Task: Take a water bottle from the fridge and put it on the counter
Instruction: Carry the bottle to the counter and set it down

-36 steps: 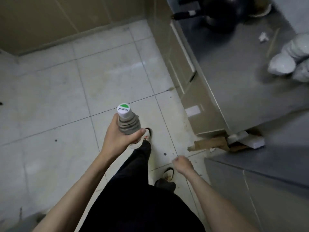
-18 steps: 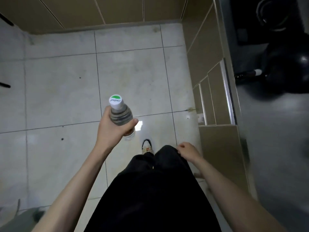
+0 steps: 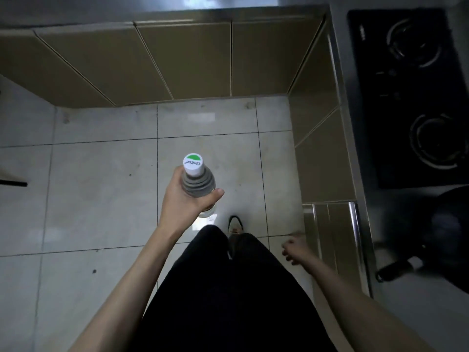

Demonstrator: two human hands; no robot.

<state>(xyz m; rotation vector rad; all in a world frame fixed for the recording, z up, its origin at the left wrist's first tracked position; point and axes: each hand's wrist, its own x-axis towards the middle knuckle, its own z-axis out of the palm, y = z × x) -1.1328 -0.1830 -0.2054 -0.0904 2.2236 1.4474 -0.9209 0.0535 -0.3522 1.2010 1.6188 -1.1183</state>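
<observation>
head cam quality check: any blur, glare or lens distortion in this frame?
Head view: dim overall; cap of the water bottle sharp, label legible; right hand motion-blurred; bright glare patch on the floor tile; cabinet fronts splay outward, wide-angle distortion; dark pan at right smeared.

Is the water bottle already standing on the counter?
No, the water bottle is upright in the left hand, held over the tiled floor, and the right hand hangs free.

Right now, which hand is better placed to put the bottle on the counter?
Left. The left hand already grips the water bottle upright. The right hand is empty, low beside the cabinet, though nearer the counter.
</observation>
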